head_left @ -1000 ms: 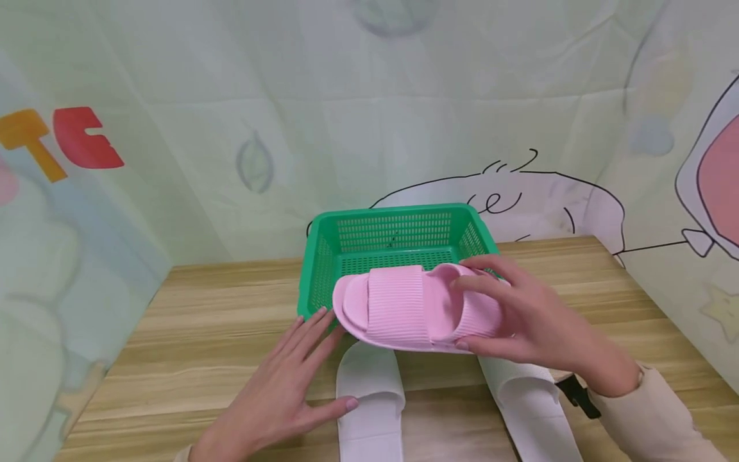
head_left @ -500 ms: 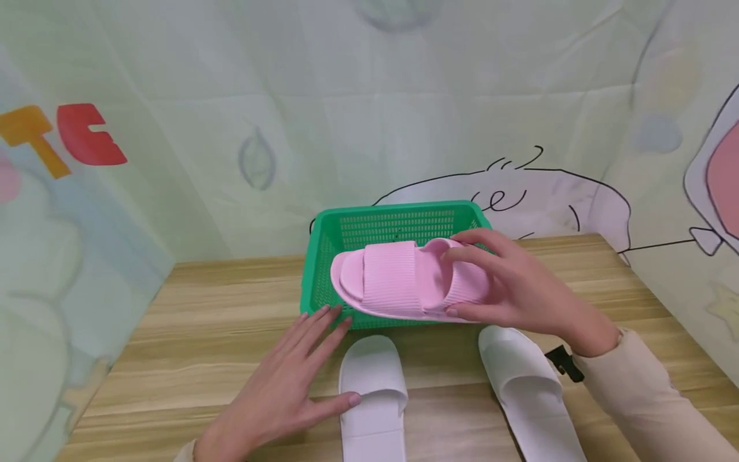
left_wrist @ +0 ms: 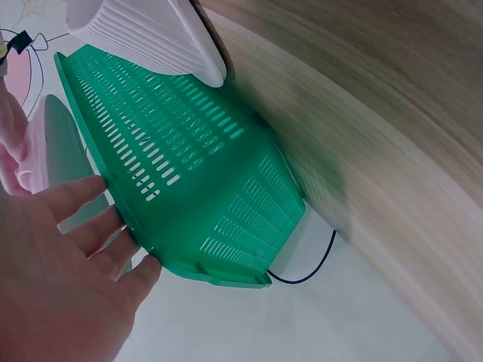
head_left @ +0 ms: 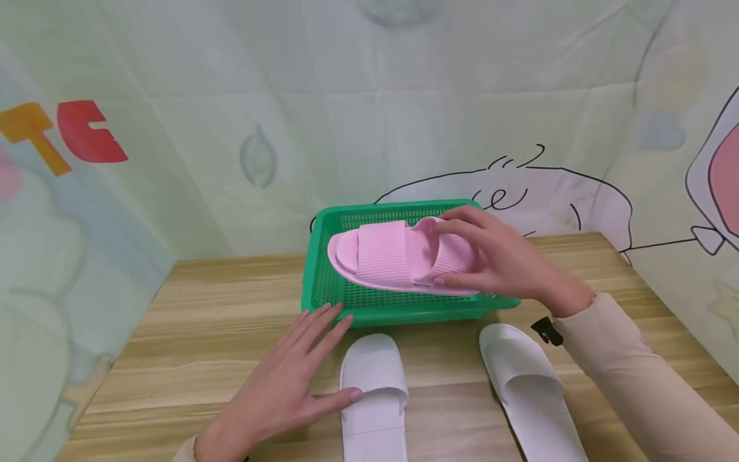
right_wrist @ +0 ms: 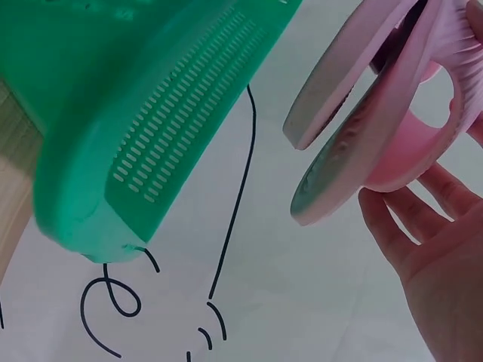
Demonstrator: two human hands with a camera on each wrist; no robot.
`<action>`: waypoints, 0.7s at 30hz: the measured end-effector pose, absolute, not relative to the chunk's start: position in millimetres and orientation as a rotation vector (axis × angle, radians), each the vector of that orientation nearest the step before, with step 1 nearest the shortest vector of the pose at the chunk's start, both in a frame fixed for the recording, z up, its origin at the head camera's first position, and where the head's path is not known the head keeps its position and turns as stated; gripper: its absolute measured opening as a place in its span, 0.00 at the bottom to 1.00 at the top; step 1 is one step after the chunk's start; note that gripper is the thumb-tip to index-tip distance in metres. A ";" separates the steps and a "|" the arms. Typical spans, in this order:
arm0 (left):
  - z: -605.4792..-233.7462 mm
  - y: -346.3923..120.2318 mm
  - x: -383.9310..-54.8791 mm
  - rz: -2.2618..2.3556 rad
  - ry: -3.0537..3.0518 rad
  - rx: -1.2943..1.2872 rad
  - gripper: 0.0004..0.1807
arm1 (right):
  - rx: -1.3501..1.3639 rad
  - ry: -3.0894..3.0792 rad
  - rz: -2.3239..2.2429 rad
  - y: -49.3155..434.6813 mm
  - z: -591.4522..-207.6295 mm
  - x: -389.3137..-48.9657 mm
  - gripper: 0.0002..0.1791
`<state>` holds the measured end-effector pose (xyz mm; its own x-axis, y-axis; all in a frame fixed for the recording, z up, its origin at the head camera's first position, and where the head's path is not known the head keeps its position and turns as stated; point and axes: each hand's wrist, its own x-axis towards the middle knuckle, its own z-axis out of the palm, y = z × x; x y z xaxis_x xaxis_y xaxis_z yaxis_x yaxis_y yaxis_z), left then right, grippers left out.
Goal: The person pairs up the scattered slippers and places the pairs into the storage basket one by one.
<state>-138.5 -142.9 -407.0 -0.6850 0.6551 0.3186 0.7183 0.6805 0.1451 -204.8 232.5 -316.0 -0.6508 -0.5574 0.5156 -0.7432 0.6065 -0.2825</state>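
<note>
My right hand (head_left: 505, 256) grips pink ribbed slippers (head_left: 382, 256) by their right end, fingers at the strap opening and thumb on the near side. Two soles lie close together in the right wrist view, so a pair of slippers (right_wrist: 362, 143) appears to be nested. They are held over the green basket (head_left: 404, 316), roughly level, toe to the left. My left hand (head_left: 280, 385) has its fingers extended, fingertips at the basket's near left rim; the left wrist view shows them against the rim (left_wrist: 113, 192). Its thumb hovers over a white slipper (head_left: 374, 362).
A second white slipper (head_left: 516, 359) lies to the right on the wooden table (head_left: 231, 289), in front of the basket. A printed cloth (head_left: 323, 128) hangs behind the table. A black strap piece (head_left: 546, 331) shows by my right wrist.
My right hand has carried the pink slippers away from me and slightly left, from the basket's near edge to over it. The left hand has stayed at the rim.
</note>
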 end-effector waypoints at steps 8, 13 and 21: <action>-407.7 -142.9 -138.3 -0.392 -2.650 -1.104 0.54 | 1.013 -2.590 0.671 227.5 -307.1 -227.1 0.36; -406.5 -143.0 -139.1 -0.423 -2.651 -1.100 0.53 | 1.025 -2.608 0.680 220.4 -299.1 -239.2 0.35; -404.8 -142.6 -139.9 -0.456 -2.652 -1.106 0.52 | 1.003 -2.678 0.683 212.6 -294.9 -261.8 0.33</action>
<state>-139.9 -142.6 -404.8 -0.6882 0.6476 0.3272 0.7197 0.6666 0.1943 -261.8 212.6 -294.9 -0.7492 -0.5687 0.3396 -0.6619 0.6626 -0.3504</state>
